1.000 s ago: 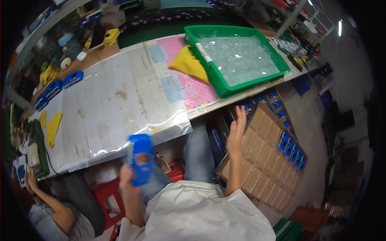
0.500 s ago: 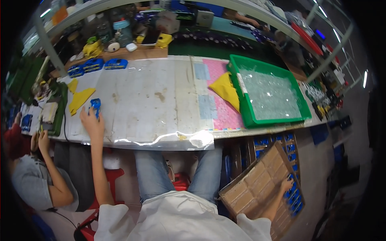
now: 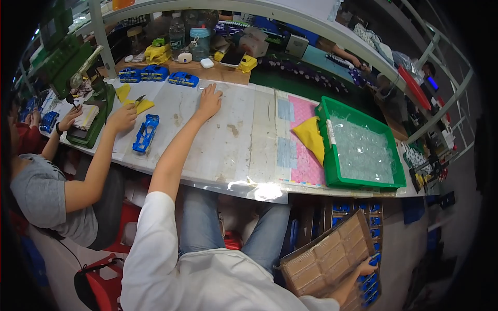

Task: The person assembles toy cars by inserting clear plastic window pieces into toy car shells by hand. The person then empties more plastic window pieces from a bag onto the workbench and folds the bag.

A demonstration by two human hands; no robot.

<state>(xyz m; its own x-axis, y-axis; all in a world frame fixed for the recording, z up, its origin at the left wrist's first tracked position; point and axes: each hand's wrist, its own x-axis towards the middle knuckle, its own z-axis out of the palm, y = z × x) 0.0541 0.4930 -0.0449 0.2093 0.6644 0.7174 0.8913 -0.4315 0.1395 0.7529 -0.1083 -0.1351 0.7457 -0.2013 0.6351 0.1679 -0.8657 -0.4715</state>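
My left hand is stretched out over the far part of the white table, its fingers extended and nothing in them. Beyond it to the left stands a blue toy car, apart from the fingertips. A blue toy car body with openings in it lies on the table left of my forearm. Low on the right, my right hand is closed around a blue toy car at the edge of a brown divided cardboard tray. More blue cars sit in rows beside that hand.
A co-worker's hand at left holds a small dark tool over a yellow cloth. Two more blue cars stand at the back. A green bin of clear plastic pieces is at right, a yellow cloth against it. A green machine stands far left.
My left hand has let go of the blue car body and moved right and farther away. The co-worker's hand has come over the yellow cloth with a tool. My right hand stays at the tray.
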